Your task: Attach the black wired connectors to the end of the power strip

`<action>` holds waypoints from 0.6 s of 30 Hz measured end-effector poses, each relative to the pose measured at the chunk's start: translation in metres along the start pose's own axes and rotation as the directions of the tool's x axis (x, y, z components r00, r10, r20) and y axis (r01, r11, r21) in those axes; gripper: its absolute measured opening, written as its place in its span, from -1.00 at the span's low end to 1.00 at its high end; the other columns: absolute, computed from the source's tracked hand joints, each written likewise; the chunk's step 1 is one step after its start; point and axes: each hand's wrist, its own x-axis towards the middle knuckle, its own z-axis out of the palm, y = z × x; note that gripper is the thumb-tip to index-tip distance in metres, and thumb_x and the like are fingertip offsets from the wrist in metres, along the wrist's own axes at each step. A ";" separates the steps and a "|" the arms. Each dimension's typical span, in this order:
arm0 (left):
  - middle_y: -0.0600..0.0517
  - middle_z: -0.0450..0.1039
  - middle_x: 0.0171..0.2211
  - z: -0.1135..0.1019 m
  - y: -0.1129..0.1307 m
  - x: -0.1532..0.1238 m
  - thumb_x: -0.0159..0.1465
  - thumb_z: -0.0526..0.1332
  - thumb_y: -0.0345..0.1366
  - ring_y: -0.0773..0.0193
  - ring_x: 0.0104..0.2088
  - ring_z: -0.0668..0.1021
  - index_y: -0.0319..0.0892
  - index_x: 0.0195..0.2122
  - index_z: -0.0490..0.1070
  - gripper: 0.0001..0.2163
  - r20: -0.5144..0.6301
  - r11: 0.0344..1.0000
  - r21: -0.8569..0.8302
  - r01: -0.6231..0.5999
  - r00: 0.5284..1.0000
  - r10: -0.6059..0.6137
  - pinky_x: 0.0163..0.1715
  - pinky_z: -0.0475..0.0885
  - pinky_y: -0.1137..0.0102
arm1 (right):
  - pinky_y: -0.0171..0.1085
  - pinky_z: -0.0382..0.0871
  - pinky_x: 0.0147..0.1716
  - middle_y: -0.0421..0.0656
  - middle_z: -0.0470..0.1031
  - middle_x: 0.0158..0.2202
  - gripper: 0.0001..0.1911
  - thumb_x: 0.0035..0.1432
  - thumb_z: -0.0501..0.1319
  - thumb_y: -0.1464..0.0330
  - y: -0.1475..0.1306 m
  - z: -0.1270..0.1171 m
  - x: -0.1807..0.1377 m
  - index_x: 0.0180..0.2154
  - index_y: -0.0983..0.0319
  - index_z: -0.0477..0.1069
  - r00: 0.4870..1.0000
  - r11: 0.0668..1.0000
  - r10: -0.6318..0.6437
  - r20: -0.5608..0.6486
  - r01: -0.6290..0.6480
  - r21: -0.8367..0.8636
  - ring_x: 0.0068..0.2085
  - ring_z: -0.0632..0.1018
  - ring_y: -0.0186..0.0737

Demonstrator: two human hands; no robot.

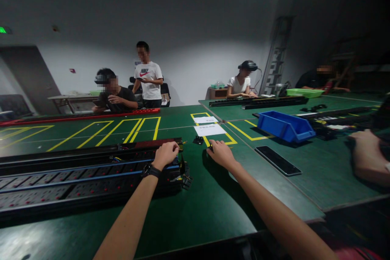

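We have a broad green table (189, 215) in front of us, marked out with yellow tape. Across its left side lies the long black assembly (91, 188), with rows of dark tiles, red dots and blue strips; its near-centre end stops short of the tape outlines, and loose-looking black end fittings (186, 181) stick out there. To the right sits a blue bin (280, 126), tilted in our view, its inside mostly hidden from us.

Two white sheets (210, 130) lie on the tape ahead. Our left hand (166, 155) is over the assembly's end, fingers curled and close together — we cannot tell whether they grip an edge or only rest there. Our right hand (221, 154) is low over the table, thumb and fingers bent nearly together; something dark shows at the tips, too small for us to name or call held.

A phone (278, 160) lies beyond that hand, apart from it. Smallest is a black piece (198, 140) between our hands, just before the nearer sheet.

We judge the step in hand to be small-part handling at the assembly's end; the next move calls for a light fingertip pinch, with the left hand steadying.
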 end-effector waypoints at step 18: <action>-0.01 0.63 -0.08 -0.002 0.001 0.000 0.37 0.12 -0.15 0.06 -0.07 0.62 0.00 -0.13 0.57 -0.77 0.005 1.000 0.002 0.006 1.000 -0.006 -0.10 0.47 0.29 | -0.13 0.30 -0.05 0.11 0.60 -0.01 -0.56 0.40 0.08 0.22 -0.002 -0.002 -0.001 0.18 0.30 0.40 1.000 1.000 0.005 0.011 -0.005 0.007 0.02 0.51 0.13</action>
